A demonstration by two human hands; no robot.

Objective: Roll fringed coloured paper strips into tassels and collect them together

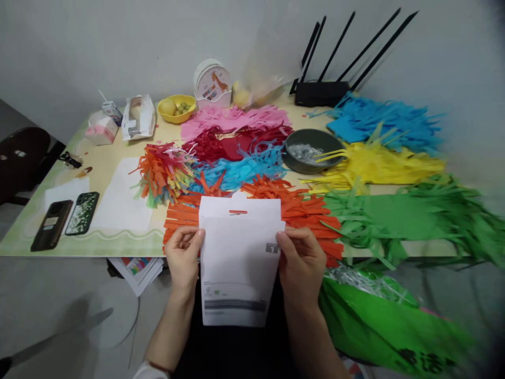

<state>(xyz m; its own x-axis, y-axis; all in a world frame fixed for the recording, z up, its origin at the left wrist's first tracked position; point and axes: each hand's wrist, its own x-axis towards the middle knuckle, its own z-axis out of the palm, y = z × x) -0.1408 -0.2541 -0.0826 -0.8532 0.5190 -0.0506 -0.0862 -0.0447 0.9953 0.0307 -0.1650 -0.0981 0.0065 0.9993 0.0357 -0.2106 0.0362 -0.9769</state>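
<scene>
Both hands, left [182, 257] and right [302, 262], grip white packet [236, 263] edges; long axis upright, hang-tab end away.

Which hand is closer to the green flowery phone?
Left. The left hand holds the white paper packet by its left edge, right of the green flowery phone; the right hand holds the opposite edge, farther away.

We see a plain grey-white wall [118, 42] from 10 to 2 o'clock. Pale table [103, 157] with a green edge spans centre. Grey floor [47, 305] at 7, dark chair [19, 158] at 9. Soft, even light.
</scene>
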